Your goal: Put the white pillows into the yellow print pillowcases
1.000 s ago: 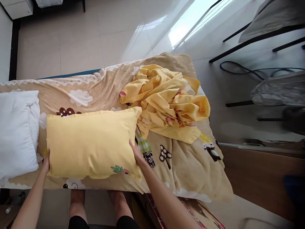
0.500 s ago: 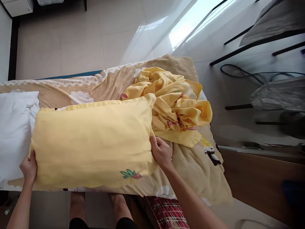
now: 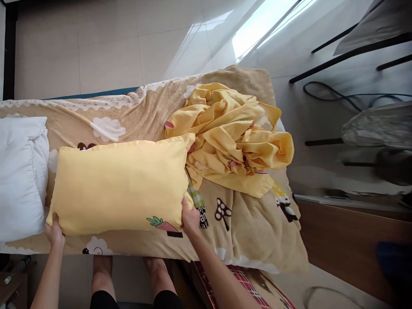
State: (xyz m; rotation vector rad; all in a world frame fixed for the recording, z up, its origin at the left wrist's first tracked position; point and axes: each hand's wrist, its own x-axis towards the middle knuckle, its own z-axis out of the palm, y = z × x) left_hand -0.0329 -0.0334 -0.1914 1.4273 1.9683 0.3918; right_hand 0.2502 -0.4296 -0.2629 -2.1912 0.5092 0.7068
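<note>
A yellow pillow [image 3: 119, 186] with a printed carrot near its lower right corner lies across the middle of the bed, or is held just over it; I cannot tell which. My left hand [image 3: 55, 231] grips its lower left corner, thumb on top. At the right edge my right hand [image 3: 190, 216] is closed on the pillow's side, with a bit of cloth bunched at the fingers. The fingers under the pillow are hidden on both sides. Beyond its right end sits a crumpled heap of yellow printed cloth [image 3: 225, 124].
A tan patterned blanket [image 3: 254, 223] covers the bed. Folded white bedding [image 3: 21, 180] lies at the left. On the right are dark metal legs [image 3: 347, 60], a loose cable [image 3: 334, 96] and a brown wooden board [image 3: 337, 240]. Red plaid fabric [image 3: 244, 279] shows below the bed's edge.
The pillow's right end has moved left and its near edge away from me, uncovering more blanket. Both hands moved with it, keeping their hold. The cloth heap stays in place on the bed.
</note>
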